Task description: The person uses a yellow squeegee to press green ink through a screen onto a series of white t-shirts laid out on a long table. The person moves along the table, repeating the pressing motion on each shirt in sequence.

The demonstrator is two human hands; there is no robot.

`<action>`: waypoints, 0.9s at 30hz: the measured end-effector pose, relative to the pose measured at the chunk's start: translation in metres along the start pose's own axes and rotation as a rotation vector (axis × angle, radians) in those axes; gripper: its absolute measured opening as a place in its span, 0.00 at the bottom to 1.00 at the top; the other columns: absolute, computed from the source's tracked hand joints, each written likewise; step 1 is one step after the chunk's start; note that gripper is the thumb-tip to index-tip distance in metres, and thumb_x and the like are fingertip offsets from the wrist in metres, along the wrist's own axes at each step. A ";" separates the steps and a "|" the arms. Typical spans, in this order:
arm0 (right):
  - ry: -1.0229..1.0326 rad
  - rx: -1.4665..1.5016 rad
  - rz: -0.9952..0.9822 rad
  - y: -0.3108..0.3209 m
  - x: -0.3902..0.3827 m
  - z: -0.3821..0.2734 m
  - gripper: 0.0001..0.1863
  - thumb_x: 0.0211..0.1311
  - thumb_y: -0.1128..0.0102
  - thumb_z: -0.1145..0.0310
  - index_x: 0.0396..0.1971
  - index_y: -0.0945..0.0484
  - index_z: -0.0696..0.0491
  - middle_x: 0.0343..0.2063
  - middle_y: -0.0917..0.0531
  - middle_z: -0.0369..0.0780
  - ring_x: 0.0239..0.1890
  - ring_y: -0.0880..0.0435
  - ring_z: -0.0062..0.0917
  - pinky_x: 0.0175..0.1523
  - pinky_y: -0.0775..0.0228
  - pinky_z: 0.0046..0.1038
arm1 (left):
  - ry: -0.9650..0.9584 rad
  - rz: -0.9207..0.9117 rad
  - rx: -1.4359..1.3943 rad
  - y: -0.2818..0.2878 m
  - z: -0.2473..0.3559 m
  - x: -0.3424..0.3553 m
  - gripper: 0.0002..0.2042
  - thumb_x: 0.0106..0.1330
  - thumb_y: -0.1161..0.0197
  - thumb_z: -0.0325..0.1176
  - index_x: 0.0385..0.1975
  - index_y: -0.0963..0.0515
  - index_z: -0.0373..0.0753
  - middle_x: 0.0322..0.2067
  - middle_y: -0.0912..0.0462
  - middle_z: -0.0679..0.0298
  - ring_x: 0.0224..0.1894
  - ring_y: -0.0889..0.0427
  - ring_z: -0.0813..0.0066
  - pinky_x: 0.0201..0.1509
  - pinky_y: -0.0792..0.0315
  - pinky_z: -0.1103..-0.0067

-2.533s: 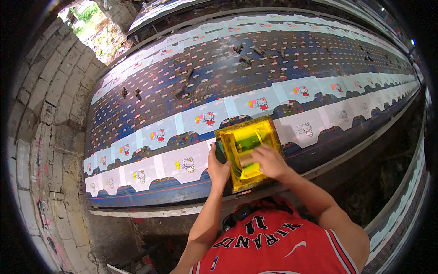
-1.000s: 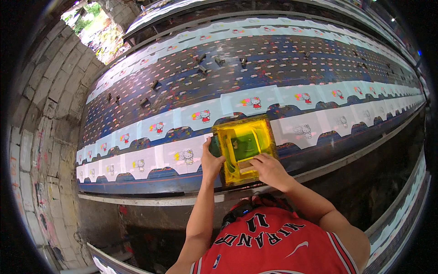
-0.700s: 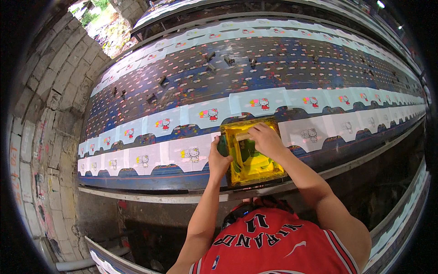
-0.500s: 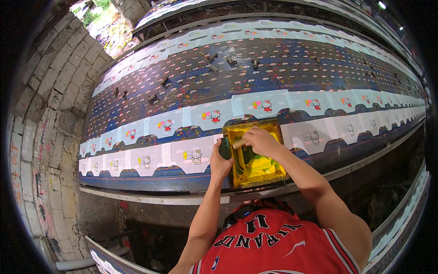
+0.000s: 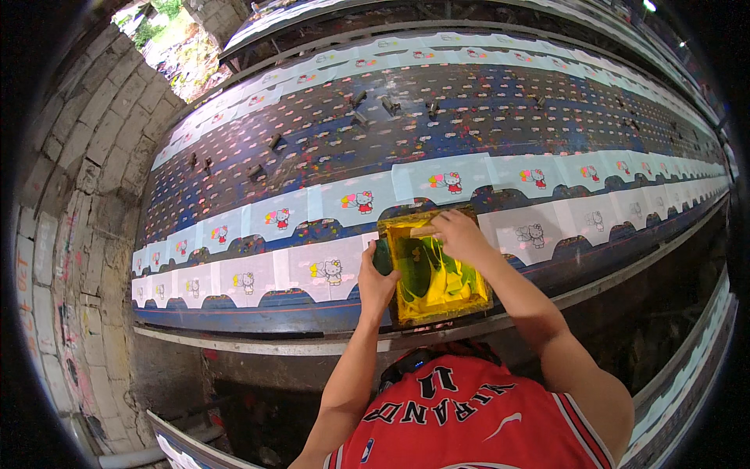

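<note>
A screen-printing frame with yellow ink in it lies over the near row of white fabric pieces. My left hand grips the frame's left side, thumb toward the inside; a dark green piece shows beside its fingers. My right hand reaches over the far part of the frame, fingers closed on a pale squeegee. Part of the squeegee is hidden under the hand. A dark green, thinly inked patch of mesh shows at the left, with thick ink heaped toward the near side.
Light blue printed pieces lie in a row beyond the frame. Several small dark blocks are scattered on the long table. A rail runs along the near edge. At the left stands a block wall.
My right hand and the squeegee have shifted slightly right and away from me. More dark green mesh shows at the left of the frame. My left hand keeps its hold.
</note>
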State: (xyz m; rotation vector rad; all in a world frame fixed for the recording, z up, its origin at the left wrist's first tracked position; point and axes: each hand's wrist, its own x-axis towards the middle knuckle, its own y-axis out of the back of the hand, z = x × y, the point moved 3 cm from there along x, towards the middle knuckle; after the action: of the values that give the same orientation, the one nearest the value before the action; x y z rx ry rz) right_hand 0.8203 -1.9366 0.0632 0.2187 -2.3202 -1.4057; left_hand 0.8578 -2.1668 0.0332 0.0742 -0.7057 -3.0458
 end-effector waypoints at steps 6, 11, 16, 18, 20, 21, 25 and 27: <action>0.108 0.115 -0.107 0.002 -0.077 -0.050 0.10 0.54 0.35 0.75 0.37 0.22 0.57 0.39 0.18 0.47 0.47 0.19 0.45 0.54 0.26 0.45 | -0.002 0.018 0.063 0.000 -0.009 -0.001 0.43 0.50 0.26 0.24 0.70 0.38 0.30 0.65 0.27 0.43 0.67 0.26 0.50 0.69 0.31 0.67; -0.002 0.100 -0.161 0.012 -0.021 -0.024 0.08 0.54 0.35 0.74 0.34 0.22 0.56 0.36 0.18 0.47 0.46 0.19 0.44 0.53 0.26 0.45 | 0.066 -0.012 0.016 -0.001 -0.007 0.002 0.44 0.49 0.26 0.23 0.70 0.38 0.30 0.64 0.26 0.42 0.66 0.26 0.48 0.68 0.30 0.67; -0.006 0.055 0.001 -0.010 -0.007 -0.013 0.10 0.51 0.34 0.75 0.34 0.22 0.55 0.38 0.18 0.46 0.48 0.21 0.44 0.54 0.27 0.44 | 0.054 -0.024 -0.017 -0.007 -0.012 0.002 0.43 0.50 0.28 0.22 0.70 0.39 0.30 0.63 0.26 0.43 0.66 0.25 0.48 0.68 0.30 0.67; 0.000 0.063 -0.076 -0.014 -0.044 -0.037 0.13 0.48 0.34 0.76 0.36 0.22 0.55 0.40 0.19 0.46 0.49 0.21 0.44 0.56 0.27 0.43 | -0.009 0.030 0.035 -0.003 -0.018 0.000 0.42 0.51 0.29 0.22 0.70 0.38 0.31 0.64 0.26 0.44 0.66 0.25 0.48 0.68 0.30 0.68; 0.079 0.079 -0.049 -0.004 -0.084 -0.064 0.19 0.45 0.34 0.76 0.41 0.22 0.56 0.45 0.19 0.45 0.52 0.22 0.43 0.59 0.29 0.42 | -0.025 0.044 0.049 -0.006 -0.017 -0.001 0.41 0.52 0.29 0.22 0.70 0.38 0.31 0.64 0.27 0.45 0.66 0.26 0.48 0.68 0.31 0.68; 0.067 0.090 -0.046 -0.005 -0.098 -0.067 0.20 0.45 0.33 0.76 0.42 0.22 0.57 0.45 0.20 0.45 0.52 0.22 0.43 0.60 0.29 0.42 | -0.007 0.032 0.038 -0.006 -0.016 -0.002 0.41 0.52 0.30 0.22 0.70 0.38 0.31 0.65 0.27 0.46 0.67 0.26 0.49 0.68 0.31 0.68; 0.071 0.129 -0.044 -0.004 -0.113 -0.067 0.23 0.44 0.33 0.76 0.45 0.23 0.57 0.48 0.21 0.45 0.54 0.23 0.43 0.62 0.30 0.41 | -0.048 0.037 0.062 -0.006 -0.015 -0.003 0.41 0.54 0.30 0.22 0.72 0.38 0.33 0.69 0.30 0.47 0.70 0.30 0.50 0.72 0.34 0.67; 0.068 0.145 -0.069 0.002 -0.110 -0.061 0.23 0.45 0.34 0.76 0.46 0.24 0.58 0.47 0.21 0.45 0.55 0.23 0.43 0.63 0.30 0.41 | -0.084 0.045 0.068 -0.006 0.000 -0.005 0.40 0.56 0.31 0.21 0.72 0.38 0.33 0.68 0.30 0.47 0.71 0.31 0.52 0.74 0.36 0.66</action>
State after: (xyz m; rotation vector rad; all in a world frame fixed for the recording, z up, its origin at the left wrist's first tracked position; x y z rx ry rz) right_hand 0.9455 -1.9470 0.0597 0.3874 -2.3802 -1.2418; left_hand 0.8633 -2.1610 0.0305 -0.0691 -0.8040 -2.9976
